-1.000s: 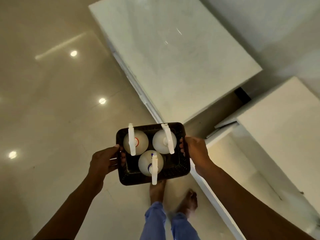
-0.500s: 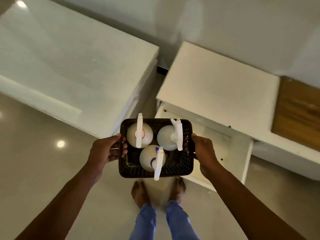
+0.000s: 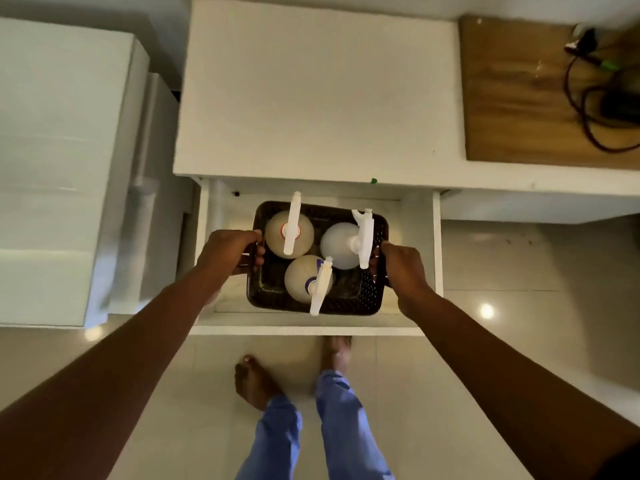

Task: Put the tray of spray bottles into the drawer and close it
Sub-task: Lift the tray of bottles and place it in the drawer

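I am holding the dark perforated plastic tray (image 3: 370, 292) over the open white drawer (image 3: 437, 244), my left hand (image 3: 230, 251) gripping its left handle and my right hand (image 3: 403, 266) clasping its right rim. Three round-bodied spray bottles (image 3: 290, 233) with white trigger heads are standing inside it. Whether the tray is touching the smooth drawer floor, I cannot tell.
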